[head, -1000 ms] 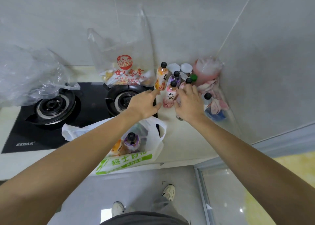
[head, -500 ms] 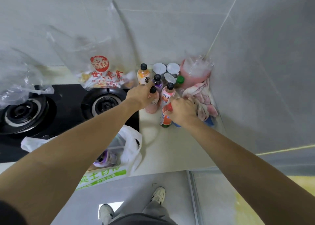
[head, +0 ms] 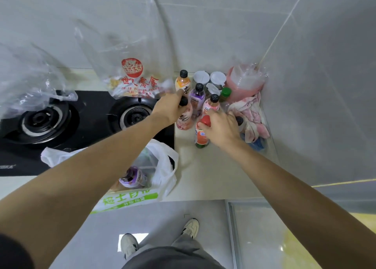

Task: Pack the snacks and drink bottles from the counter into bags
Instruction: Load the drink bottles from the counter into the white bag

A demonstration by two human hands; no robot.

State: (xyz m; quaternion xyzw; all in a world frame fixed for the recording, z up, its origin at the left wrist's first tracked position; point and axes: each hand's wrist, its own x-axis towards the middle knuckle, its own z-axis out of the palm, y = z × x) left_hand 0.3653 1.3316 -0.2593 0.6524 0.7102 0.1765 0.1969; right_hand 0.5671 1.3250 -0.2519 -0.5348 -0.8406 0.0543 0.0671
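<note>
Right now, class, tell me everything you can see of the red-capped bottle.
The red-capped bottle is clear plastic with a red and white label and dark green at its base. It stands roughly upright on the pale counter, in front of the other bottles. The right hand grips it near the red cap. Its label print is too small to read.

Bare counter (head: 213, 173) strip btwn white shopping bag (head: 162, 167) and right wall (head: 325, 105) — open approach from the front. Back corner packed: upright bottles (head: 197, 94) touching or just beside each other, white-lidded jars (head: 217, 78), pink bag (head: 244, 81), crumpled cloth (head: 250, 114). Left side blocked — gas stove (head: 61, 126), clear snack bag (head: 130, 79) standing tall.
</note>
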